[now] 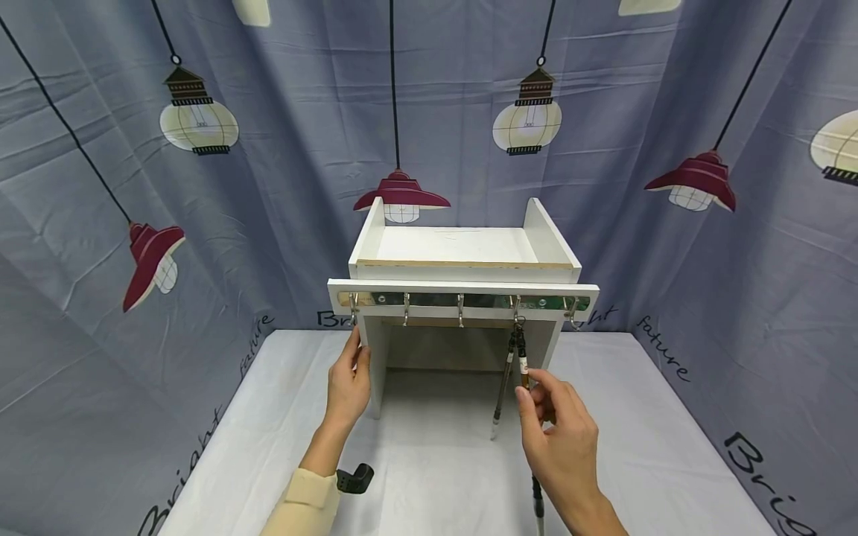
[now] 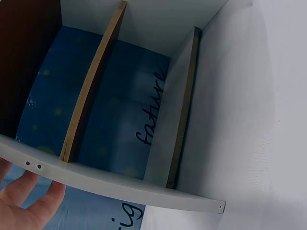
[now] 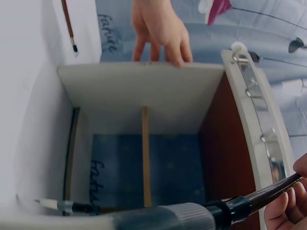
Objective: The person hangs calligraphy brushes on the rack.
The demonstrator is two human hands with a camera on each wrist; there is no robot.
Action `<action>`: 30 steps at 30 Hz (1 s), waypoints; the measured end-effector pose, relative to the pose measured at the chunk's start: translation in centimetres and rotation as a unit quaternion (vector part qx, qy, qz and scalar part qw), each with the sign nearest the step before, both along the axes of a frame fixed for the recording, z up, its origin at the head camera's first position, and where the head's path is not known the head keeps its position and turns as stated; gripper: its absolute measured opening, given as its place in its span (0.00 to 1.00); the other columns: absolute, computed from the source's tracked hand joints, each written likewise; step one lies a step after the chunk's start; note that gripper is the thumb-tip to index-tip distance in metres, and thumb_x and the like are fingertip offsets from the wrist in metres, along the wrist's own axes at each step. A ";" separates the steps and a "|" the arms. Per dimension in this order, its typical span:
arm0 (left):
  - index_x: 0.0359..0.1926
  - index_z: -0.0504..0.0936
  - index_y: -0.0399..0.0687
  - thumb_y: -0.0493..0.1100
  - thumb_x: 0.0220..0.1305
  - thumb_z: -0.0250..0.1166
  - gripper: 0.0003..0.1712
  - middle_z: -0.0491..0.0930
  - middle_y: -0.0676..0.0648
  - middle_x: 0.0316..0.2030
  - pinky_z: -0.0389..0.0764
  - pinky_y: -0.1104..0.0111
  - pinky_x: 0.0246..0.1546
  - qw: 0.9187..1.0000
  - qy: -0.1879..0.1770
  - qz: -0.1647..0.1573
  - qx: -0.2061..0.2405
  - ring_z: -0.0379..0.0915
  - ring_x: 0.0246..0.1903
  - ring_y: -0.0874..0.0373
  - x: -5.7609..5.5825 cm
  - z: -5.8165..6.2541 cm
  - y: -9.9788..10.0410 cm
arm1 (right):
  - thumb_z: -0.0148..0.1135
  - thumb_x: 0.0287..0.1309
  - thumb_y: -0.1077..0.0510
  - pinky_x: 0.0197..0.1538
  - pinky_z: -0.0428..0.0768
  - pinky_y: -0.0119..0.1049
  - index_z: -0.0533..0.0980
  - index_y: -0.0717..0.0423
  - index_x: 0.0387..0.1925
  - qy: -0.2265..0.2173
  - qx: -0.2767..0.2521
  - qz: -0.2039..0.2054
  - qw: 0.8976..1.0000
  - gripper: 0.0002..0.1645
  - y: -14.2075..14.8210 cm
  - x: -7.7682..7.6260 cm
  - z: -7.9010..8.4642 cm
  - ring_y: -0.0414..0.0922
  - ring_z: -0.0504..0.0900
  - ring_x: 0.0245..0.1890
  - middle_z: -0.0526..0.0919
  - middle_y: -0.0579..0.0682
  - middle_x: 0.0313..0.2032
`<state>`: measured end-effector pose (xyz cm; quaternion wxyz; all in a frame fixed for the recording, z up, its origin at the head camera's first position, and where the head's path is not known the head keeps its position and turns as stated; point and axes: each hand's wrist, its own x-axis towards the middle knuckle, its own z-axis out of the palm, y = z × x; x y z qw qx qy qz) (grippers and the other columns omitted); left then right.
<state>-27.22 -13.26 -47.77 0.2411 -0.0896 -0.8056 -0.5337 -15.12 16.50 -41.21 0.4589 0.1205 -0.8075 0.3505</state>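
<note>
A white wooden shelf unit [image 1: 465, 277] stands on the table, with a rail of metal hooks [image 1: 460, 299] across its front. Two long brushes hang from the fourth hook. My right hand [image 1: 559, 432] pinches one brush [image 1: 524, 361] by its brown handle; its lower end reaches below the hand. Left of it hangs the other brush [image 1: 503, 394], with a white tip. My left hand [image 1: 350, 383] rests against the shelf's left side panel [image 2: 115, 184], fingers extended along its outer side. Near the camera in the right wrist view, the held brush [image 3: 273, 191] looks large and partly blurred.
White cloth covers the table [image 1: 429, 476]. A blue-grey curtain [image 1: 302, 186] printed with lamps surrounds it. A dark band [image 1: 355, 479] is on the left wrist. A brown stick with a dark end [image 3: 68, 24] shows at upper left in the right wrist view.
</note>
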 end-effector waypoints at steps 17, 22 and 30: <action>0.78 0.61 0.38 0.42 0.81 0.53 0.30 0.66 0.36 0.74 0.80 0.47 0.62 1.000 -0.002 0.001 0.006 0.76 0.64 0.40 -0.1 0.1 0.0 | 0.72 0.56 0.71 0.24 0.73 0.20 0.81 0.62 0.48 -0.016 -0.019 0.084 0.996 0.17 -4.0 -1.3 -1.4 0.33 0.73 0.24 0.77 0.46 0.29; 0.78 0.61 0.38 0.41 0.81 0.53 0.30 0.66 0.36 0.74 0.79 0.47 0.62 1.000 -0.003 0.002 0.005 0.76 0.64 0.40 -0.1 0.0 0.1 | 0.71 0.58 0.70 0.23 0.72 0.20 0.81 0.60 0.49 -0.031 -0.017 0.084 0.996 0.16 -4.7 -1.4 -1.5 0.33 0.72 0.24 0.77 0.45 0.29; 0.78 0.60 0.38 0.42 0.82 0.52 0.30 0.65 0.36 0.75 0.81 0.46 0.61 1.000 -0.004 -0.002 0.007 0.76 0.64 0.40 0.0 0.0 0.1 | 0.73 0.57 0.69 0.24 0.72 0.19 0.82 0.59 0.48 -0.048 -0.009 0.067 0.997 0.17 -5.1 -1.9 -1.9 0.32 0.71 0.25 0.76 0.43 0.29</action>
